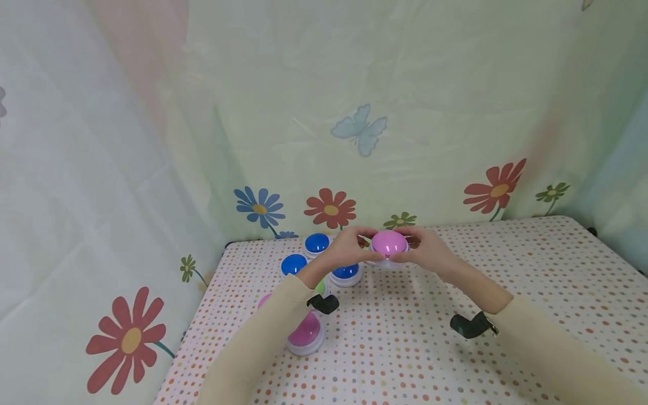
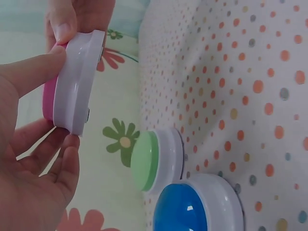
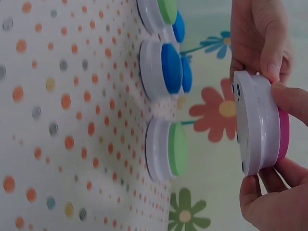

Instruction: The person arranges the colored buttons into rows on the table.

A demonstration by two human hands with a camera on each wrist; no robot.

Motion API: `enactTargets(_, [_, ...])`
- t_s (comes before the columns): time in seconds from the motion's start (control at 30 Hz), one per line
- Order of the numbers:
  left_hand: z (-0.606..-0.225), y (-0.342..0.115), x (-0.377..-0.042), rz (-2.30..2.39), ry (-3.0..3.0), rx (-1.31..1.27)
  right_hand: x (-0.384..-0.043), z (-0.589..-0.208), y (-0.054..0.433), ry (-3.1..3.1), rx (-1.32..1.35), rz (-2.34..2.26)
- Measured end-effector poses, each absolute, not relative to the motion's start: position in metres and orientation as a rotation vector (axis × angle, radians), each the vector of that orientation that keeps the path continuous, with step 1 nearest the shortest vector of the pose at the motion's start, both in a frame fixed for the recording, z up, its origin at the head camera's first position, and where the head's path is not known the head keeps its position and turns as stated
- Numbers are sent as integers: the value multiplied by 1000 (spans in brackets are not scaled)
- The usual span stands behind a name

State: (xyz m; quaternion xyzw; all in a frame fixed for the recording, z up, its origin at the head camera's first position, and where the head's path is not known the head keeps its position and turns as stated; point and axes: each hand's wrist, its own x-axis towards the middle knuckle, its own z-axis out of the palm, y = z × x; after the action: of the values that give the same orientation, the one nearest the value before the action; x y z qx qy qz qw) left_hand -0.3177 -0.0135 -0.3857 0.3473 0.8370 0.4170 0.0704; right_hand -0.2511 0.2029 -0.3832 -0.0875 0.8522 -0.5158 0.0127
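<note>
A round push button with a pink dome and white base is held up above the table between both hands. My left hand grips its left side, thumb near the front rim and fingers behind and below. On the opposite side my right hand grips it the same way. In the right wrist view, small dark feet show on the underside of the white base. The left wrist view shows a green button and a blue button standing on the table beneath.
Left of the hands, more buttons stand on the dotted tabletop: blue ones and a pink one nearer the front, partly behind the left sleeve. A flowered curtain hangs along the back and sides.
</note>
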Motion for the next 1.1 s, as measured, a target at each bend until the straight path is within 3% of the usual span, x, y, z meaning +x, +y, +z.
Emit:
enactTargets(0.6, [-389,33,-362,1305,2422,941,-291,-382,239,2628,-221,-1585])
enactTargets(1.1, [-408,59,-379,1325,2358,867,-308,-407,258,2647,-138,-1569])
